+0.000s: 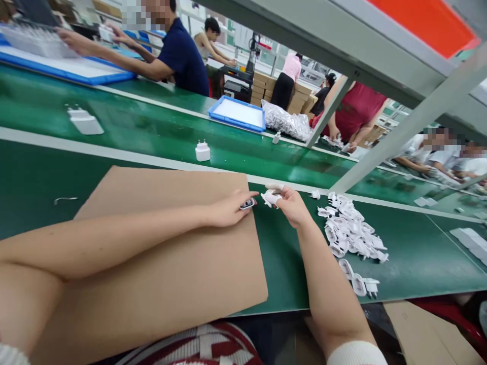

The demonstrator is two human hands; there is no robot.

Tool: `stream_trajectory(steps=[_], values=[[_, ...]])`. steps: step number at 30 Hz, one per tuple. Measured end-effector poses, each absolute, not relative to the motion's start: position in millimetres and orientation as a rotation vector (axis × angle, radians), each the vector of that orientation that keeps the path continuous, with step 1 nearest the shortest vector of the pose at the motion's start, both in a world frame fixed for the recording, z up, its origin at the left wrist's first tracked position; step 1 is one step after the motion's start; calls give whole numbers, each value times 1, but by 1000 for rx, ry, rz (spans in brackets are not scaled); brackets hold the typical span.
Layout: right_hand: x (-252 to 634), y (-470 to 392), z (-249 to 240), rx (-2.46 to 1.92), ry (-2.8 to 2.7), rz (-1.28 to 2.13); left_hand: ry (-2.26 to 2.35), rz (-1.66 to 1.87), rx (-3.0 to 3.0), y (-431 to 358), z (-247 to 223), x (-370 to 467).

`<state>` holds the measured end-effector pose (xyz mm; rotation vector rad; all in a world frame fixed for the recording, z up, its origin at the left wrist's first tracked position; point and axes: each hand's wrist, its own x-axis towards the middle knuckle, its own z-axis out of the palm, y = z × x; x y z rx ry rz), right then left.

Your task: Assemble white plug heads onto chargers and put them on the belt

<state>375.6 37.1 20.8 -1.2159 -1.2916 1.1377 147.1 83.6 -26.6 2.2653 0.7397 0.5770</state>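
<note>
My left hand [228, 209] is over the right part of a cardboard sheet [182, 263], closed around a small charger housing [247, 204] with a white rim and a dark inside. Just to its right, my right hand [292, 207] wears white finger covers and pinches a white plug piece [269, 198]. A short gap separates the two pieces. Right of my right forearm lies a loose pile of white plug pieces [352, 228] on the green bench [289, 274], with a few more pieces [358, 284] nearer the front edge.
Beyond a pale divider strip, white chargers [203, 151] stand on a green conveyor belt [152, 137]. A blue-rimmed tray [238, 113] and a bag of silvery items [285, 121] sit on the far side. A slanted metal post [399, 126] rises at right. Several co-workers work opposite.
</note>
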Motion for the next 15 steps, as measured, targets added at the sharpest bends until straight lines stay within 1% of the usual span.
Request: stream_trajectory(steps=[3,6,8,13,15], values=[[360,31,22,-1241,-1329,1133,739,647,2213,61,-26,123],[348,23,24,-1294,-1442,1193,875,770,2147,55,-28,113],[341,17,26,-1285,-1540,1149,888,814,2094,55,-31,112],[328,9,28,-1280,-1898,586,765,868,1979,57,-35,114],[323,8,26,-1253,-2001,464,779,866,1976,57,-34,115]])
